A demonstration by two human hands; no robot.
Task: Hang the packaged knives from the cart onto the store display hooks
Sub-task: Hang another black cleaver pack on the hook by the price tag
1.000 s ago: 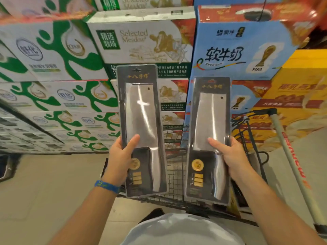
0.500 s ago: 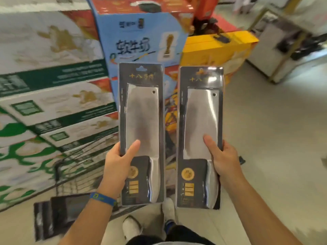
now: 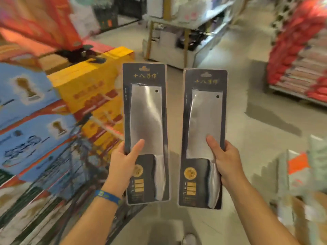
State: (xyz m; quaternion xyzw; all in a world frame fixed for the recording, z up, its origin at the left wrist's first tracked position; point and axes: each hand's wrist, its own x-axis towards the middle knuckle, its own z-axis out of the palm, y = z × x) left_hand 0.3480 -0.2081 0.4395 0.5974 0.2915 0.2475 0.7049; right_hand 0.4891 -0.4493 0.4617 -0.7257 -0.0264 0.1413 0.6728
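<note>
Two packaged cleavers stand upright in front of me, each a steel blade on a black card with gold lettering. My left hand [image 3: 123, 161] grips the left packaged knife [image 3: 146, 121] at its lower left edge, thumb across the blade. My right hand [image 3: 225, 160] holds the right packaged knife [image 3: 203, 128] at its lower right edge, thumb on the blade. The two packs are side by side, a small gap apart. The wire cart [image 3: 77, 156] is blurred at the lower left. No display hooks show.
Stacked blue cartons [image 3: 26, 106] and yellow cartons [image 3: 92, 89] fill the left. A white shelf unit [image 3: 187, 38] stands ahead across the grey floor. Red and pink bagged goods [image 3: 300, 55] are piled at the right. Boxes [image 3: 300, 191] sit at the lower right.
My view has swung right, away from the milk cartons and cart toward the open aisle. Both hands keep the same grip, with the knives held up in front.
</note>
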